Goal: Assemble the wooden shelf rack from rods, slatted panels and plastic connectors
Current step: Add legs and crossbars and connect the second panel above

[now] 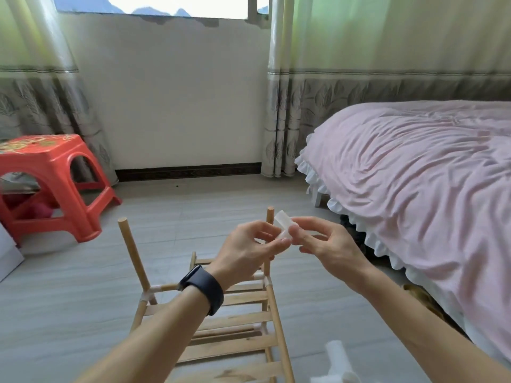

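Two hands meet on one piece: my left hand (249, 247) pinches the lower end of a translucent plastic connector (283, 225), and my right hand (323, 241) pinches its middle between thumb and fingers, so neither hand is free. The connector sits tilted in the air, just beside the top of the far upright rod (270, 217), not on it.

As I judge it, the step is capping that rod. I would turn the connector until one socket faces straight down, line it up with the rod's axis, and press evenly while one hand steadies the rod, since a skewed push could lever the joints below.

Under my wrists the half-built rack (235, 322) lies on the grey floor (83, 299), its slatted panels joined by white fittings, with a second rod (130, 252) standing bare at the left. A spare connector (338, 360) lies near the bottom edge of the view.

A red plastic stool (55, 167) stands at the left, a bed (414, 175) with a pink cover at the right, and curtains (359, 51) flank the window (166, 4).
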### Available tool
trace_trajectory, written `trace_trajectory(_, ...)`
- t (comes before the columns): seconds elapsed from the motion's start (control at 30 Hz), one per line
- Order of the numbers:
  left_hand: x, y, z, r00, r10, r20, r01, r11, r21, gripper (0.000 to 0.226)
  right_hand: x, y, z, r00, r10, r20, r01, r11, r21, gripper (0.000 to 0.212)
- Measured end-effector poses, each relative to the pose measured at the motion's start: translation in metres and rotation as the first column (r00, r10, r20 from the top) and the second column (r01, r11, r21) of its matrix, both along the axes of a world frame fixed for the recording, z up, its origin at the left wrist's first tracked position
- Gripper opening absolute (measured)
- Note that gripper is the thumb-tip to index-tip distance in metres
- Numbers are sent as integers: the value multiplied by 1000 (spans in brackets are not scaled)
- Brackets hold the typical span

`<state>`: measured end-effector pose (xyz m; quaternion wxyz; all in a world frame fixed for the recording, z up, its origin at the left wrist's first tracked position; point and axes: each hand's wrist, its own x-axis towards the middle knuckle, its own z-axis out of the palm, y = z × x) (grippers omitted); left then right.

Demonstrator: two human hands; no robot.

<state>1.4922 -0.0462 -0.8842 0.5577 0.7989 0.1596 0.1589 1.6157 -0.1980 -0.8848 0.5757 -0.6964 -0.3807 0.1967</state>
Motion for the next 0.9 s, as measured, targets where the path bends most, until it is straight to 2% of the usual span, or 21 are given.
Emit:
trace_trajectory(0.03, 3, 1, 0, 1000, -3, 6, 3, 1000, 7, 48, 2, 5, 2, 1000, 0, -6, 0, 1000, 16, 28)
trace_trajectory(0.1, 9, 4, 4, 1000, -15, 13, 15, 1000, -1, 44, 10, 15, 5, 999, 9, -31, -8, 1000, 25, 23)
trace_trajectory(0.23, 21, 23, 20, 991, 105, 83, -92, 985, -144, 31, 29, 39, 19, 995, 39, -95, -40, 999, -17, 21)
trace_trajectory(0.43, 42, 50, 30, 972, 197, 127, -192, 980, -54, 26, 60, 80, 32, 995, 76, -67, -82, 993, -84, 20)
trace_trajectory(0.53, 48, 56, 21, 964, 248, 94, -238, 966, -101, 27, 65, 91, 28, 990, 62, -128, -76, 991, -109, 20)
trace_trajectory(0.67, 50, 60, 5, 962, 273, 26, -264, 945, -192, 28, 70, 98, 19, 991, 43, -130, -61, 989, -132, 25)
trace_trajectory(0.9, 54, 62, -13, 959, 282, -6, -279, 948, -153, 28, 71, 99, 8, 996, -66, -66, 47, 966, -253, 24)
